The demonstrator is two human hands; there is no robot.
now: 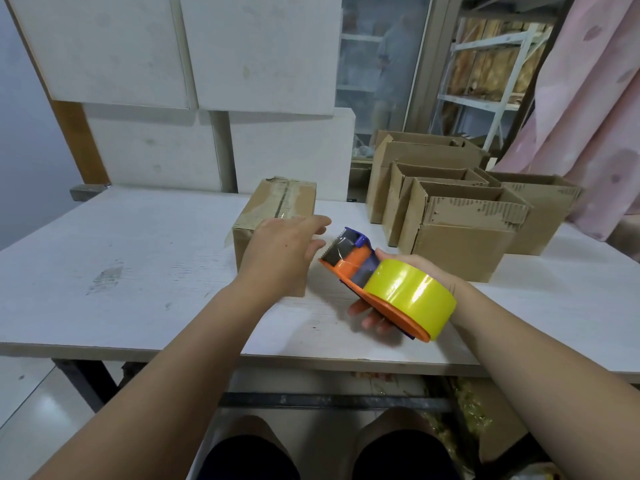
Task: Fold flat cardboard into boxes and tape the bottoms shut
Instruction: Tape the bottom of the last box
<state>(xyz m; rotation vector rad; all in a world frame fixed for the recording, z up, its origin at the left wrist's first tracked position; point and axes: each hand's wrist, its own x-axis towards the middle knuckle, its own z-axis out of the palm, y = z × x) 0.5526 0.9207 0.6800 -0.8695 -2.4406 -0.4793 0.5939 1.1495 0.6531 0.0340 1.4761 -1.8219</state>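
Box (273, 216) sits right under the left hand (284, 247), fingers loosely spread, seam running away. Right hand (427, 269) grips the tape dispenser (381, 282) just beside.

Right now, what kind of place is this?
Probably a packing or storage room: open cardboard boxes grouped on a worn white table, a tape dispenser held in the right hand, and metal shelves behind.

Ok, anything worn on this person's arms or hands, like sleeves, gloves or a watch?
Nothing visible. Both forearms are bare up to the frame edge, with no sleeves. The left hand and right hand wear no gloves, and no watch, bracelet or rings show.
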